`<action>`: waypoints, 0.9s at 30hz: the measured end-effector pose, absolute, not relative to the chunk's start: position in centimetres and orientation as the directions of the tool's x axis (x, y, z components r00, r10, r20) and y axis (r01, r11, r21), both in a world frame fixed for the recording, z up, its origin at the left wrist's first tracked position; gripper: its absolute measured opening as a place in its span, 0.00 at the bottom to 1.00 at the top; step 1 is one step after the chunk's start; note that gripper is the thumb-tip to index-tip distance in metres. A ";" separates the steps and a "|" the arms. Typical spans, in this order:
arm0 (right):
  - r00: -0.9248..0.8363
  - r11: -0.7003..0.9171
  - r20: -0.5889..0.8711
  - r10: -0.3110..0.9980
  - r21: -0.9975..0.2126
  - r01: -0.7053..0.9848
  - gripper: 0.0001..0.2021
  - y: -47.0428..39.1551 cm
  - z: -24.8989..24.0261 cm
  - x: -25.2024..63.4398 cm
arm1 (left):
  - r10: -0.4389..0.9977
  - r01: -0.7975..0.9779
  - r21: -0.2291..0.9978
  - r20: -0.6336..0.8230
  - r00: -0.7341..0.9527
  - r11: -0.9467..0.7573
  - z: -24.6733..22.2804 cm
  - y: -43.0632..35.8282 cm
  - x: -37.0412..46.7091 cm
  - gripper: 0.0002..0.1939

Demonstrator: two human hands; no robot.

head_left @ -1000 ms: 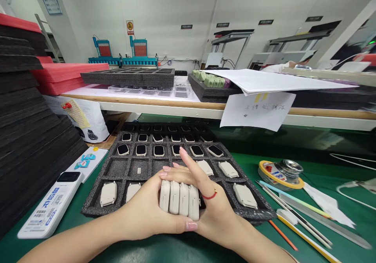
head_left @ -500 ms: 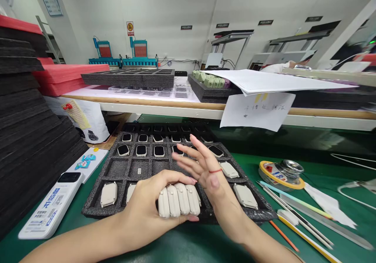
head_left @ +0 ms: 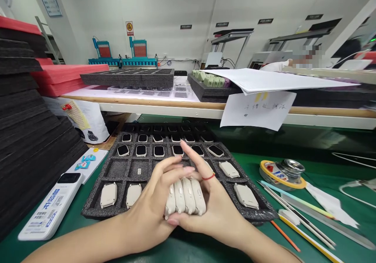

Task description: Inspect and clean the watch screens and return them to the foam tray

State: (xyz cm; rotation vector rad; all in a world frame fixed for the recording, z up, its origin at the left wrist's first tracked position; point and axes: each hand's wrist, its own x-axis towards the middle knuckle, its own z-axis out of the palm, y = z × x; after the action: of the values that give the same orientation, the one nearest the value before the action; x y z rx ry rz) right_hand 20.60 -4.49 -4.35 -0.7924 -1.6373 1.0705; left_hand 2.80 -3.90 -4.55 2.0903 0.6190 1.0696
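Note:
A row of several cream smartwatch cases (head_left: 185, 196), pressed side by side, is held between my hands with narrow edges and side buttons facing me. My left hand (head_left: 155, 194) wraps the row's left side, fingers over the top. From the right, my right hand (head_left: 219, 204) closes around it, thumb along the bottom and index finger pointing up. Behind them lies a black foam tray (head_left: 114, 171) with square pockets. Black-screened watches (head_left: 159, 151) fill its far rows, and cream cases lie back-up in nearer pockets, such as one watch case (head_left: 108, 195) at front left.
A white boxed device (head_left: 51, 206) lies left of the tray, beside stacked black foam sheets (head_left: 35, 145). Right of it are a tape roll (head_left: 282, 175), tweezers (head_left: 296, 212) and sticks. A shelf edge (head_left: 164, 108) with hanging paper (head_left: 258, 112) crosses above the tray's back.
My right hand, open and raised beside the row before, has come down and closed around its right side. The row has turned in my hands, so side buttons now show.

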 end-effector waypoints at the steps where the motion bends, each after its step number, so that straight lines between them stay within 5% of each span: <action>1: -0.299 0.433 0.413 0.860 -0.901 0.001 0.56 -4.4 -4.4 20.7 | 0.721 0.118 0.812 0.428 0.546 -0.571 -4.4 -4.1 2.8 0.40; 5: -0.296 0.592 0.557 0.776 -0.805 0.040 0.57 -4.1 -4.5 21.0 | 0.825 0.002 1.000 -0.009 0.566 0.010 -3.2 -4.5 3.0 0.63; 8: -0.343 0.684 0.636 0.691 -0.729 0.027 0.53 -3.9 -4.5 21.1 | 0.780 -0.153 0.963 -0.081 0.620 0.221 -2.6 -4.2 3.5 0.48; 12: -0.367 0.735 0.674 0.642 -0.677 0.043 0.48 -3.8 -4.5 21.1 | 0.774 -0.179 0.968 -0.025 0.633 0.178 -2.4 -3.9 4.0 0.27; 27: -0.404 0.778 0.687 0.604 -0.617 0.115 0.51 -3.5 -4.4 21.4 | 0.750 -0.151 0.988 0.122 0.650 -0.030 -4.0 -3.8 2.6 0.21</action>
State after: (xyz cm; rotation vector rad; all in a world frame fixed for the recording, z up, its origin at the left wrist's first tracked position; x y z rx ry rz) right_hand 21.40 -3.50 -4.40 -0.5431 -1.9389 0.5954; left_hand 2.56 -3.80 -4.00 1.4281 0.5391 0.7801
